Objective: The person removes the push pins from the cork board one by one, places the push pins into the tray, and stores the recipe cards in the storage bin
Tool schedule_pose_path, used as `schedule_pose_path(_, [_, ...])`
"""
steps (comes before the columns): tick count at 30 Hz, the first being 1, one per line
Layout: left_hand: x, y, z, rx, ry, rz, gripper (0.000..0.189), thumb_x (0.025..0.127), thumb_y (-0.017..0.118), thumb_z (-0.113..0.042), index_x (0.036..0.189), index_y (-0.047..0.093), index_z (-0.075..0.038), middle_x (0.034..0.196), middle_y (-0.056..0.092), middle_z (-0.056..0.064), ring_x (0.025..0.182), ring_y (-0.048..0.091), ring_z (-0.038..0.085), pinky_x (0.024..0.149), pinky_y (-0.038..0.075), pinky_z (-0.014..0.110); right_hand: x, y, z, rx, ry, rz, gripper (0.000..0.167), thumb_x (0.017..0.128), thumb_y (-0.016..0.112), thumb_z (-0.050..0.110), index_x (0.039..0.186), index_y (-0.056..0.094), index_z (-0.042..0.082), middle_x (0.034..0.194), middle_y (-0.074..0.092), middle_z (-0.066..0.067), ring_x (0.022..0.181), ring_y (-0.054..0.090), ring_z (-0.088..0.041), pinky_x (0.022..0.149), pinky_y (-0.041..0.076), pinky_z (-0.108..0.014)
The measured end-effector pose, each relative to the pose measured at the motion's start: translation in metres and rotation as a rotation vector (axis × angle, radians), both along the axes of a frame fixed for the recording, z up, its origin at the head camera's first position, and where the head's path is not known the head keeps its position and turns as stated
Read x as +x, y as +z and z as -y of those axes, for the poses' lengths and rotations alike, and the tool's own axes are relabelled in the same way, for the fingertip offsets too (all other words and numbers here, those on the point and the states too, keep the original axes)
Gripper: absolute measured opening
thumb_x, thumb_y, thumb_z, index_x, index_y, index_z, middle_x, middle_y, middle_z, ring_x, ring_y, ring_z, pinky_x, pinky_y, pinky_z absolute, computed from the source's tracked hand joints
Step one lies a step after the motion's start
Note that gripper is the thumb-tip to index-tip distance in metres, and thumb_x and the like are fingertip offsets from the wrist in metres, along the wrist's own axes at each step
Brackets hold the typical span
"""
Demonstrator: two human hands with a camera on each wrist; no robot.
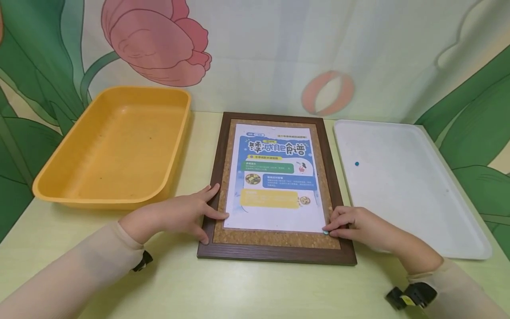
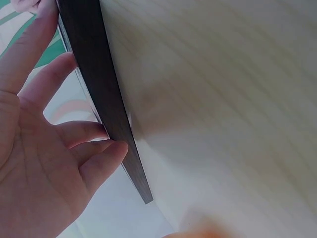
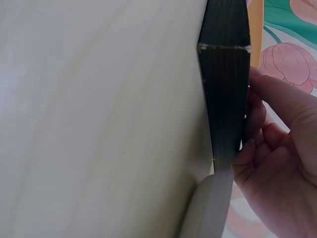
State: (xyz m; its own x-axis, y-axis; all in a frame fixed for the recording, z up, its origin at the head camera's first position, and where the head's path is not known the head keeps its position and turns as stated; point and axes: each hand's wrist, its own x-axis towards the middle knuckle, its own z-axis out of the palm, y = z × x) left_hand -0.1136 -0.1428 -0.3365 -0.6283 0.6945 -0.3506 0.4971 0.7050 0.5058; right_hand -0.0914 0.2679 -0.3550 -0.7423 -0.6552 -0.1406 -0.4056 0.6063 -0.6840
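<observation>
A printed sheet [image 1: 275, 217] with blue, green and yellow blocks lies on a cork board [image 1: 279, 239] in a dark brown wooden frame [image 1: 279, 254]. At the sheet's lower right corner my right hand [image 1: 356, 223] pinches a small pale-blue thumbtack [image 1: 326, 232] between thumb and fingers. My left hand [image 1: 191, 212] rests spread over the frame's left side, one fingertip on the sheet's lower left edge. In the left wrist view its fingers lie along the dark frame [image 2: 99, 74]. From the right wrist, the frame's corner hides the pinching fingertips and the thumbtack.
To the left stands a deep yellow tray [image 1: 107, 198]. A shallow white tray [image 1: 414, 177] lies right of the frame, its left edge close to it, with a dark blue thumbtack [image 1: 357, 164] in it. Behind the pale table [image 1: 255, 292] hangs a flower-printed curtain [image 1: 259, 53].
</observation>
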Motion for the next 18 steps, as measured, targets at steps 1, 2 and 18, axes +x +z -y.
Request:
schedule_pose_path(1, [0.0002, 0.0000, 0.0004, -0.001, 0.002, 0.003, 0.064, 0.070, 0.081, -0.029, 0.128, 0.058, -0.019, 0.152, 0.003, 0.023, 0.137, 0.008, 0.043, 0.101, 0.033, 0.046, -0.0002, -0.0008, 0.0002, -0.005, -0.008, 0.006, 0.014, 0.084, 0.068, 0.009, 0.095, 0.075, 0.013, 0.088, 0.060, 0.009, 0.080, 0.054, -0.007, 0.069, 0.048, -0.023])
schedule_pose_path(2, [0.0005, 0.0000, 0.0008, -0.002, 0.003, 0.003, 0.064, 0.070, 0.081, -0.029, 0.128, 0.058, -0.019, 0.152, 0.003, 0.023, 0.137, 0.008, 0.043, 0.100, 0.033, 0.045, -0.0005, -0.0015, 0.0004, -0.009, -0.018, 0.013, 0.012, 0.084, 0.068, 0.010, 0.094, 0.075, 0.014, 0.088, 0.060, 0.009, 0.081, 0.055, -0.007, 0.070, 0.048, -0.023])
schedule_pose_path(18, [0.0003, -0.0003, 0.0021, 0.010, -0.005, -0.001, 0.063, 0.070, 0.081, -0.030, 0.129, 0.058, -0.019, 0.152, 0.004, 0.023, 0.137, 0.009, 0.042, 0.099, 0.035, 0.046, -0.0051, 0.0003, 0.0069, 0.079, -0.065, 0.056, 0.009, 0.082, 0.070, 0.009, 0.083, 0.069, 0.017, 0.084, 0.060, 0.009, 0.078, 0.055, -0.010, 0.069, 0.048, -0.025])
